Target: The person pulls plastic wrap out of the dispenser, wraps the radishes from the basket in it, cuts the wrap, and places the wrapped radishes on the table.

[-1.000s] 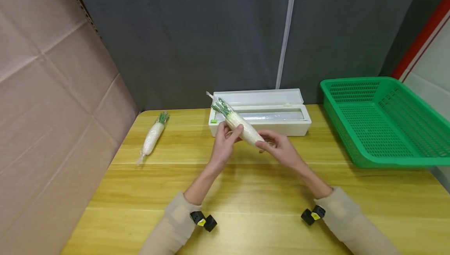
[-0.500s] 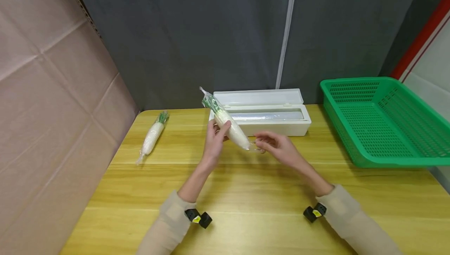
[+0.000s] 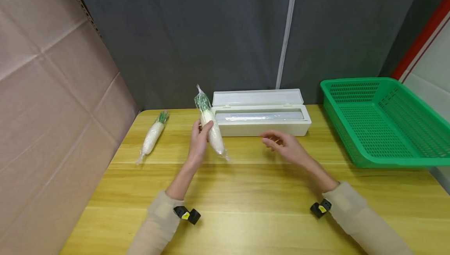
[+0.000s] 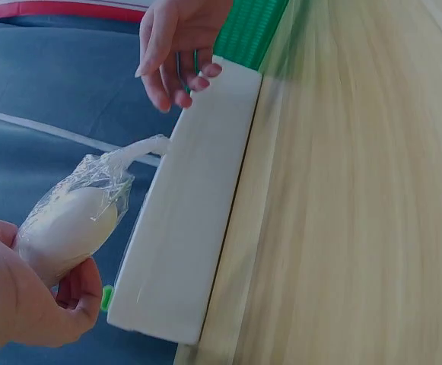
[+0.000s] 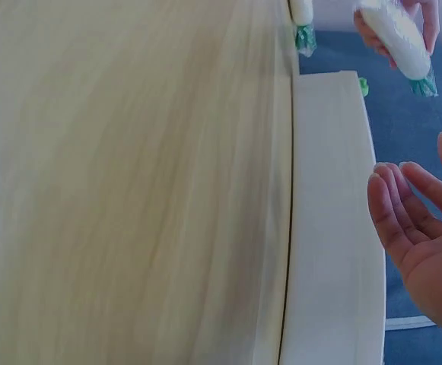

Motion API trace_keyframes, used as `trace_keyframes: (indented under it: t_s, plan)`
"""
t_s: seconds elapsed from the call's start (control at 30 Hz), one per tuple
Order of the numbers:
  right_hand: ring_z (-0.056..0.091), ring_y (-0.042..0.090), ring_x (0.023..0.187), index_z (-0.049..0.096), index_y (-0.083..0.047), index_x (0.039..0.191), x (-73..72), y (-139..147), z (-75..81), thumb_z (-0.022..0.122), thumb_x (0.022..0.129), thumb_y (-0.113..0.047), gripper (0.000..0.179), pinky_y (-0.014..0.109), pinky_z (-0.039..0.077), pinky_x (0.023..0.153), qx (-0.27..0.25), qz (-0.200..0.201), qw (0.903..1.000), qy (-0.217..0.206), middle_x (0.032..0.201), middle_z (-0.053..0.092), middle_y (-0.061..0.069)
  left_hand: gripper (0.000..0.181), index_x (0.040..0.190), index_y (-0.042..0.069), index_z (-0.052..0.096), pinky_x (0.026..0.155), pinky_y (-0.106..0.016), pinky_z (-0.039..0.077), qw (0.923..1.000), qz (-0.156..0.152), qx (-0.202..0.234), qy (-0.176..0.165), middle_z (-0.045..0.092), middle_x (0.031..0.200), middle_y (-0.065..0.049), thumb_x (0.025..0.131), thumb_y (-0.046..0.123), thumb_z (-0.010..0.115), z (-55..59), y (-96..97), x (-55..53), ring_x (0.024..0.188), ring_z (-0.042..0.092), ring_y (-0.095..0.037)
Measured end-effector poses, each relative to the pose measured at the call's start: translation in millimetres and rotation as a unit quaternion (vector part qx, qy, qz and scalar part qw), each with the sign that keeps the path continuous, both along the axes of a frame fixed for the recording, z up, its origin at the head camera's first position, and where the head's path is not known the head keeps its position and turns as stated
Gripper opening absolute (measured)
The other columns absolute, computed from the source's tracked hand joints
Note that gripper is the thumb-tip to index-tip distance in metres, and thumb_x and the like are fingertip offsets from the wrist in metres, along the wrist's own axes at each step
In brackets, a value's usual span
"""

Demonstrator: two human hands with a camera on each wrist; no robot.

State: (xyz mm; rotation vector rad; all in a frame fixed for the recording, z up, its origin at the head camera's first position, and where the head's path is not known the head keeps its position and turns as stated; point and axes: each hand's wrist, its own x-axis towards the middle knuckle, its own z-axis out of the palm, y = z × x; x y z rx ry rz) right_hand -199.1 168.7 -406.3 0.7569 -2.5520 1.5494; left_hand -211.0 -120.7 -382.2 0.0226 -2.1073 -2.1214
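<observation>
My left hand [image 3: 199, 141] grips a white radish [image 3: 213, 134] wrapped in clear plastic film, its green leafy end pointing up and away. In the left wrist view the near end of the wrapped radish [image 4: 72, 220] shows a twisted tail of film. My right hand [image 3: 286, 147] holds nothing; its fingers are relaxed and slightly bent in front of the white box. A second wrapped radish [image 3: 153, 137] lies on the table to the left. Behind the hands stands the white film dispenser box [image 3: 263, 130], lid raised, with a roll of film [image 3: 260, 116] inside.
A green plastic basket [image 3: 358, 145] stands at the right side of the wooden table [image 3: 246, 216]. A dark grey curtain [image 3: 175, 40] hangs behind the table, and a pinkish sheet [image 3: 63, 102] covers the left side.
My left hand has carried the wrapped radish leftward, turning it more upright. My right hand has let go of its film end and drawn slightly right.
</observation>
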Motion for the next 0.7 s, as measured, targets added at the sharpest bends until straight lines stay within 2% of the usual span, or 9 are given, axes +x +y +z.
trace_keyframes:
  t_s: [0.43,0.57,0.7]
  plan:
    - [0.065,0.028,0.096,0.065,0.007,0.124,-7.8,18.4,-4.3,0.062,0.102,-0.014,0.03,0.04,0.054,0.083,0.068,-0.024,0.9971,0.025,0.113,0.071,0.016,0.048,0.136,0.002,0.052,0.072,-0.028,0.049,0.9949,0.041,-0.077,-0.051,0.052,0.104,-0.012,0.1,0.032,0.059,-9.4,-44.2,-14.8,0.087,0.053,-0.019]
    - [0.064,0.028,0.097,0.065,0.007,0.124,-9.3,25.7,-5.4,0.063,0.101,-0.014,0.031,0.037,0.054,0.083,0.074,-0.03,0.9964,0.026,0.112,0.071,0.016,0.053,0.141,0.002,0.05,0.071,-0.029,0.049,0.9889,0.046,-0.123,-0.069,0.054,0.106,-0.015,0.1,0.034,0.06,-13.0,-59.0,-21.4,0.087,0.054,-0.021]
    - [0.063,0.026,0.096,0.066,0.007,0.122,-11.2,33.1,-6.9,0.063,0.101,-0.015,0.03,0.034,0.053,0.081,0.086,-0.034,0.9951,0.034,0.109,0.07,0.014,0.059,0.146,0.004,0.047,0.072,-0.029,0.049,0.9797,0.052,-0.173,-0.088,0.057,0.112,-0.017,0.1,0.037,0.06,-16.9,-73.5,-29.2,0.091,0.056,-0.023]
